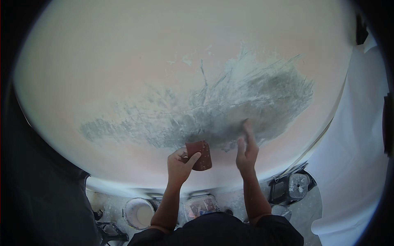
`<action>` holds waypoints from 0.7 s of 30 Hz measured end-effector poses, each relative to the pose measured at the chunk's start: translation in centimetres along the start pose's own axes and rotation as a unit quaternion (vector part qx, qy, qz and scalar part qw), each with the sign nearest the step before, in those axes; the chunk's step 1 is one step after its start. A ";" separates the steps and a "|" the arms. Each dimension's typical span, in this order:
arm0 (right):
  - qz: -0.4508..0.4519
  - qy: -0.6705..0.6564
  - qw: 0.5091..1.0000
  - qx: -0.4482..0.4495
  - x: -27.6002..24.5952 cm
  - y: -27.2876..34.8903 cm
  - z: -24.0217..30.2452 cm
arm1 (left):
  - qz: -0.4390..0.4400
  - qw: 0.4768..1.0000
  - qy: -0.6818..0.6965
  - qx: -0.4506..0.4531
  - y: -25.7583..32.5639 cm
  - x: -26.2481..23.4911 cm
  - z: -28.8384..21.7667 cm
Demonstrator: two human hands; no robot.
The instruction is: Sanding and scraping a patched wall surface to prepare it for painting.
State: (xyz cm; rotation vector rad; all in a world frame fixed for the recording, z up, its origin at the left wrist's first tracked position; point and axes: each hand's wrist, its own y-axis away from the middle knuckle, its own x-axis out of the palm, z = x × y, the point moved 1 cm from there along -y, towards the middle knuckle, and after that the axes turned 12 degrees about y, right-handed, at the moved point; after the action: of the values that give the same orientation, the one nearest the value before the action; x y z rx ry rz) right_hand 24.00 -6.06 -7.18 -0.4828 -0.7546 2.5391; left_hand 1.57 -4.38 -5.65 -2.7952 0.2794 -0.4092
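From the head view, one left grip (179, 165) pinches one reddish-brown sheet (204, 159), thumb on its face, before the lower edge of one large grey patch (269, 108) on one pale, curved surface (102, 61). One right grip (248, 153) stands wide near that patch, contact unclear; one round bucket (131, 209) sits below on the floor (310, 211).

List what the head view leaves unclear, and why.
All in the head view:
Left hand: some fingers are hidden behind the red-brown pad.
Right hand: blurred, so contact with the grey patch cannot be told.
Floor container: near side covered by the dark shirt.
Lower-left black frame: cut off by the bottom edge.
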 end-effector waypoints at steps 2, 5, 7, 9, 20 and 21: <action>-0.226 0.284 0.927 -0.092 -0.1 -2.9 1.2 | -0.015 1.000 0.011 0.012 0.7 -1.7 -0.7; -0.334 0.332 0.876 -0.102 4.8 -5.5 -0.5 | -0.032 0.999 0.002 0.037 1.9 -3.6 -1.0; -0.241 0.389 0.879 -0.131 10.0 -4.3 1.5 | -0.049 0.997 -0.026 0.048 2.5 -5.3 -1.4; -0.120 0.408 0.877 -0.223 14.7 -1.8 1.7 | -0.108 0.993 0.023 0.039 3.1 -6.2 -1.9; -0.091 0.458 0.845 -0.262 9.9 -2.4 0.5 | -0.144 0.985 0.069 0.071 3.3 -8.6 -2.9; -0.097 0.447 0.858 -0.236 9.7 -2.2 1.7 | -0.124 0.987 0.071 0.076 2.7 -8.0 -2.9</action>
State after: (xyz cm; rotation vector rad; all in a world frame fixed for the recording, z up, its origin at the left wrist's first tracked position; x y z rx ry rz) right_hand 15.76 -0.21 -6.56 -1.5110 -0.9498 1.6088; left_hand -7.28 -5.81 -5.86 -2.6600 -0.0697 -0.6602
